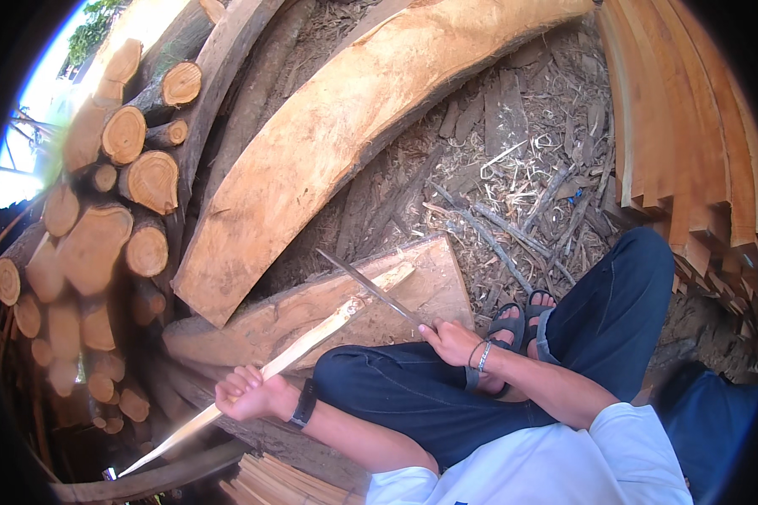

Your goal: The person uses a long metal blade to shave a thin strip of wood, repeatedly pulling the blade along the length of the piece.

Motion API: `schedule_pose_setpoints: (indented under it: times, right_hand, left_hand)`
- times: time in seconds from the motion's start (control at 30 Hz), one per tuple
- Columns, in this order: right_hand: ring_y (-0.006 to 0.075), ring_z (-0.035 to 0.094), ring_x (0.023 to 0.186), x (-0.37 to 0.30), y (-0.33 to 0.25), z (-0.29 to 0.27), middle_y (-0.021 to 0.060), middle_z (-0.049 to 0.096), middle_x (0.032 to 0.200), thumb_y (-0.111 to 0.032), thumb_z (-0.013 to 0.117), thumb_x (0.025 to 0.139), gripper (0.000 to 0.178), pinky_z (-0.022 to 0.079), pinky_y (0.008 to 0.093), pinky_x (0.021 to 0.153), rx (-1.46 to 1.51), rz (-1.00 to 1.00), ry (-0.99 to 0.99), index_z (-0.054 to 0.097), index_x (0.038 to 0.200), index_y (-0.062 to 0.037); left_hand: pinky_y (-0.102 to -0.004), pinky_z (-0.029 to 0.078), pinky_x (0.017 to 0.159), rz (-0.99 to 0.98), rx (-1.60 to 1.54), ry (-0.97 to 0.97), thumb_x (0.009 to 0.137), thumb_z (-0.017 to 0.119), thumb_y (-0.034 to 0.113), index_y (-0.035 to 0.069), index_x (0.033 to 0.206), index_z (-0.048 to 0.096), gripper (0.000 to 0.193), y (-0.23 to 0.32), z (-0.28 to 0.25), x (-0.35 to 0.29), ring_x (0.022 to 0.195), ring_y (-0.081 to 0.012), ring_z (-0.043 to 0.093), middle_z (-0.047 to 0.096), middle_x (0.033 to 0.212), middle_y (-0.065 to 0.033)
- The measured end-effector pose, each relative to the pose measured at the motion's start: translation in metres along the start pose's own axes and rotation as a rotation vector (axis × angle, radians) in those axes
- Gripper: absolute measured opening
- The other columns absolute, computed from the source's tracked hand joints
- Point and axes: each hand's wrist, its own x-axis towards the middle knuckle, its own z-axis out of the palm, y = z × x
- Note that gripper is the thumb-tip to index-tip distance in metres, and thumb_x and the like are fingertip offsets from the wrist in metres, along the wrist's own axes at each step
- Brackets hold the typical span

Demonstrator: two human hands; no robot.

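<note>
The left hand [251, 393] grips a stick [312, 337], likely light and stiff, best held away from the knife [379, 292] the right hand [453, 342] grips.

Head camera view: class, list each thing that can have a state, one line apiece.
Stick: pale, tapering toward lower left
Knife: unsheathed, crossing over the stick; contact unclear
Left hand: closed around the stick
Right hand: closed on the knife
Curved slab: sawn, broad face showing
Lower slab: sawn, partly covered by the stick
Logs: cut, stacked, ends showing
Planks: sawn, stacked
Sandals: worn
Dark wristband: worn
</note>
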Motion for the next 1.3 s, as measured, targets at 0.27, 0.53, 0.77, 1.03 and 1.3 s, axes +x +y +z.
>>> schedule_pose_setpoints:
  times: [0.27,0.53,0.77,1.03,1.3]
  right_hand:
    - [0.0478,0.063,0.086,0.006,0.022,0.007,0.0326,0.063,0.084,-0.050,0.037,0.099,0.063,0.048,0.0513,0.081,0.017,0.012,0.041,0.059,0.096,0.0089]
    - [0.0468,0.063,0.087,0.021,0.031,0.005,0.0324,0.063,0.083,-0.050,0.036,0.100,0.063,0.048,0.0498,0.080,0.067,0.034,0.059,0.057,0.091,0.0081]
    - [0.0477,0.062,0.088,0.009,0.019,-0.003,0.0327,0.063,0.084,-0.050,0.036,0.099,0.064,0.047,0.0510,0.080,0.069,-0.002,0.001,0.059,0.090,0.0079]
    - [0.0487,0.062,0.085,0.007,0.016,0.010,0.0343,0.062,0.081,-0.051,0.036,0.099,0.068,0.048,0.0510,0.079,0.040,-0.036,0.048,0.062,0.087,0.0105]
    - [0.0472,0.063,0.086,0.005,0.025,0.005,0.0330,0.063,0.082,-0.051,0.037,0.099,0.064,0.048,0.0502,0.080,0.046,-0.008,0.035,0.060,0.092,0.0094]
  left_hand:
    - [-0.0251,0.012,0.037,0.039,0.021,0.009,0.089,0.043,0.021,0.018,0.055,0.024,0.039,0.001,0.012,-0.010,0.038,-0.0098,0.018,0.021,0.047,0.0028]
    - [-0.0248,0.012,0.037,0.011,0.013,0.005,0.089,0.043,0.021,0.018,0.056,0.026,0.037,0.000,0.012,-0.008,0.038,-0.0098,0.018,0.022,0.047,0.0026]
    - [-0.0240,0.013,0.036,-0.025,-0.032,-0.174,0.089,0.043,0.021,0.017,0.056,0.026,0.038,-0.002,-0.001,0.002,0.037,-0.0095,0.019,0.023,0.046,0.0021]
    - [-0.0233,0.013,0.036,-0.034,-0.076,-0.300,0.088,0.044,0.022,0.016,0.057,0.027,0.036,-0.001,0.002,-0.005,0.037,-0.0093,0.021,0.025,0.046,0.0020]
    - [-0.0235,0.019,0.038,-0.108,-0.228,-0.662,0.088,0.047,0.021,0.014,0.060,0.031,0.033,-0.002,-0.002,-0.004,0.038,-0.0095,0.023,0.029,0.046,0.0010]
